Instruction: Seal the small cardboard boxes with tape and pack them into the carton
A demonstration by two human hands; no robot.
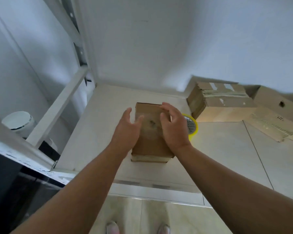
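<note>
Fingers (128,113) spread and grasping nothing, left hand (125,130) and right hand (172,125) flank the small cardboard box (150,137), its long axis running front to back between them, both equally near.

Left hand (125,130) and right hand (173,129), fingers (167,108) loose, over small cardboard box (150,146), yellow tape roll (195,126) beside.

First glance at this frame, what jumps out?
Two bare hands, left hand and right hand, over a small cardboard box at the middle of the pale surface. A yellow tape roll peeks out just beyond the right hand; worn cardboard cartons pile up at the far right.
</note>
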